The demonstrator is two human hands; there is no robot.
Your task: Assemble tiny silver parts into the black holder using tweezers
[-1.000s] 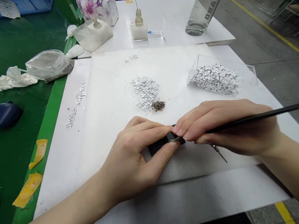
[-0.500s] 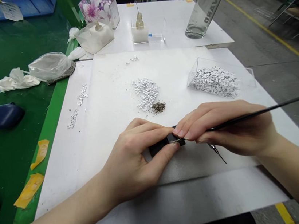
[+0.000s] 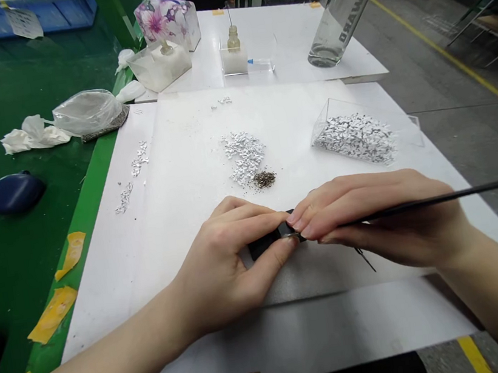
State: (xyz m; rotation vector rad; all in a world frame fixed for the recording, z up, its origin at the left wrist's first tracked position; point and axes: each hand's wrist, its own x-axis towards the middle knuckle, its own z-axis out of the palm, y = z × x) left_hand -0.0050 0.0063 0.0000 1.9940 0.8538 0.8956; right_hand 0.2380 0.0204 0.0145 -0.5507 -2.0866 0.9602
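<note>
My left hand (image 3: 226, 263) pinches a small black block (image 3: 263, 244) between thumb and forefinger on the white sheet (image 3: 174, 178). My right hand (image 3: 381, 218) is closed around a long thin black stick (image 3: 461, 194) whose tip meets the block at the fingertips. A second thin pointed tool (image 3: 365, 258) pokes out below the right hand. Just beyond the hands lie a heap of tiny silver pieces (image 3: 243, 153) and a small dark pile of grains (image 3: 265, 178).
A tilted clear box of silver pieces (image 3: 355, 136) sits at right. Small rows of silver pieces (image 3: 134, 171) lie at left. Behind stand a clear bottle (image 3: 332, 16), small glue bottles in clear trays (image 3: 235, 50), a floral box (image 3: 165, 20). The green bench (image 3: 17, 241) holds a plastic bag, tissue, tape strips.
The hands stay joined at the black block; the stick's far end dipped slightly lower. The view shifted a little.
</note>
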